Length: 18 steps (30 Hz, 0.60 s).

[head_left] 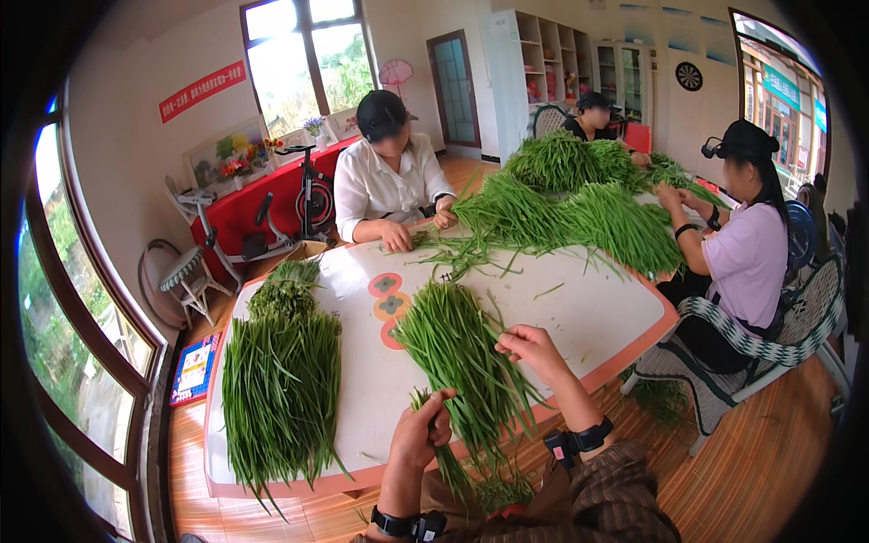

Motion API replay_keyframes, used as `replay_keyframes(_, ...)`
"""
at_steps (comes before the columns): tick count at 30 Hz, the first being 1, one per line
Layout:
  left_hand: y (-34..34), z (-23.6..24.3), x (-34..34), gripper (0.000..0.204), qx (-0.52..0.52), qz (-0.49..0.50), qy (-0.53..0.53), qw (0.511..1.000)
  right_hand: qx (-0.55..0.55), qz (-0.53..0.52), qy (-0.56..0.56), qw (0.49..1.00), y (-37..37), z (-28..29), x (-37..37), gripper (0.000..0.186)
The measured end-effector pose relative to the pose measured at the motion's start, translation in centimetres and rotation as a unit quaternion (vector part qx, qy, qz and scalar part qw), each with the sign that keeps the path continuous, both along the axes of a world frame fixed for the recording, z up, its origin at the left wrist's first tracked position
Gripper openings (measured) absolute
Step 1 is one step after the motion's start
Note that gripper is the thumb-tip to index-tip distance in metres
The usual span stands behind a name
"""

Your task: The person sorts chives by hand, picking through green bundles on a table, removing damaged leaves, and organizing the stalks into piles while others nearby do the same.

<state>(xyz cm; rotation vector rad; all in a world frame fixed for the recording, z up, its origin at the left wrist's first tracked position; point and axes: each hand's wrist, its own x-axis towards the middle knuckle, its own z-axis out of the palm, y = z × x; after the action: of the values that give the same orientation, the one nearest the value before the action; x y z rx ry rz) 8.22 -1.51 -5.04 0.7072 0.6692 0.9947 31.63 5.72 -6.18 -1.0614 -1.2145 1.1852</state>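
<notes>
My left hand [424, 427] is closed around a small bunch of long green chives [453, 471], whose leaves hang down past the table's near edge. In front of me a loose heap of chives [457, 353] lies on the table and droops over that edge. At the right side of this heap my right hand [534, 351] pinches thumb and fingers together on what looks like a thin chive leaf. Left of the heap lies a larger stack of chives [282, 389], with a smaller bundle [285, 288] at its far end.
The white table [579, 335] has an orange rim. A big mound of chives [561, 195] covers its far side. A person in white [389, 185], another in pink [742, 235] and one at the back [593, 122] handle chives. A woven chair [769, 335] stands at right.
</notes>
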Motion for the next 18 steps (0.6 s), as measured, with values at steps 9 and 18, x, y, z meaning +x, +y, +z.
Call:
replay_keyframes(9,1.0,0.7,1.7,0.029,0.037,-0.031,0.078,0.996,0.083,0.007,-0.041,0.996,3.4,3.7,-3.3,0.02)
replay_keyframes(18,1.8,-0.6,0.1,0.033,0.031,0.062,-0.031,0.997,0.057,0.131,-0.007,0.99,-2.5,4.7,-3.7,0.017)
